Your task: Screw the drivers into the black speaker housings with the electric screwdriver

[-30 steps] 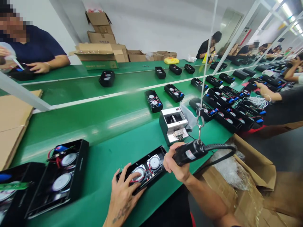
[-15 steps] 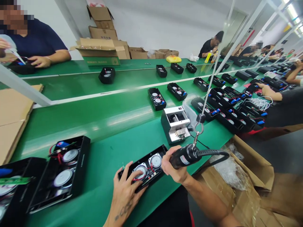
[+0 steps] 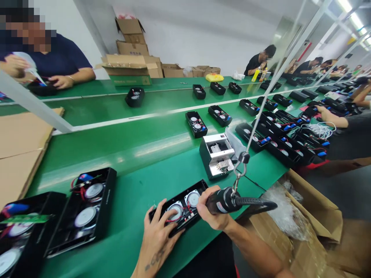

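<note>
A black speaker housing (image 3: 183,220) with two round silver speakers lies slanted on the green table before me. My left hand (image 3: 159,226) is on its left end, fingers spread over the rim and the left speaker. My right hand (image 3: 213,210) is wrapped round a black electric screwdriver (image 3: 224,201), held nearly level over the housing's right end. The tool hangs from a metal clip and cord; its tip is hidden behind my right hand. Just beyond the housing stands a silver and black machine (image 3: 217,156).
Open housings (image 3: 87,210) stand at the left, and several more (image 3: 196,124) sit along the green line. A cardboard box (image 3: 315,204) with clear plastic is at the lower right. A white post (image 3: 37,104) rises at the left. Other people sit across and at the right.
The view has shifted slightly, so the scene sits a little further right and lower. The screwdriver is tilted a little differently in my right hand. Across the table, a person's hands have moved.
</note>
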A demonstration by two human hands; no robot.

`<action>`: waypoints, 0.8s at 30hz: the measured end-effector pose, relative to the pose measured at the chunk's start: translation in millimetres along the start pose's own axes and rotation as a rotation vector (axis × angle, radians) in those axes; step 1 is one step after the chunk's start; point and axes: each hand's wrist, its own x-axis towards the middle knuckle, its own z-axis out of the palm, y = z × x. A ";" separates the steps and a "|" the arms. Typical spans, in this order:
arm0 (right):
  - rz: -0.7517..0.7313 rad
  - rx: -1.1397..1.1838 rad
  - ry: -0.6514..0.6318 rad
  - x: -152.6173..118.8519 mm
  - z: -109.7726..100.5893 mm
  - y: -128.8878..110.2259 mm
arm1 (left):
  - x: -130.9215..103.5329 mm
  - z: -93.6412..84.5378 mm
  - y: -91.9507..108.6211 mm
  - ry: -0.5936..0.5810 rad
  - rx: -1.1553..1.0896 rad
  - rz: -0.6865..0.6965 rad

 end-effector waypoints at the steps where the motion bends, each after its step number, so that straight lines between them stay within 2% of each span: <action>1: -0.019 0.040 0.012 2.8 -2.9 -5.4 | -3.7 -6.3 -4.2 -0.013 -0.002 0.014; 3: -0.041 0.151 0.088 10.7 -16.1 -17.4 | -14.2 -21.3 -17.1 -0.050 -0.009 0.062; 5: -0.070 0.209 0.255 22.0 -38.2 -25.9 | -25.8 -34.0 -34.1 -0.045 0.004 0.099; 8: -0.053 0.060 0.481 41.3 -78.4 -21.9 | -37.2 -40.0 -56.2 0.044 0.079 0.155; 12: 0.046 -0.345 0.527 47.9 -117.4 13.2 | -38.8 -28.2 -61.1 0.074 0.132 0.195; 15: 0.016 -0.535 0.554 24.8 -129.0 51.3 | -23.7 -13.1 -53.8 0.099 0.039 0.133; 17: -0.018 -0.645 0.613 0.8 -131.9 80.6 | 3.8 -0.4 -54.5 0.153 -0.043 0.022; 19: -0.037 -0.722 0.620 -22.2 -134.5 110.6 | 47.3 13.2 -66.4 0.241 -0.083 -0.115; 22: -0.029 -0.790 0.577 -43.6 -141.8 146.9 | 128.8 29.1 -106.4 0.315 -0.057 -0.200; 24: -0.014 -0.796 0.544 -48.0 -147.7 160.1 | 179.2 33.7 -138.5 0.323 -0.050 -0.243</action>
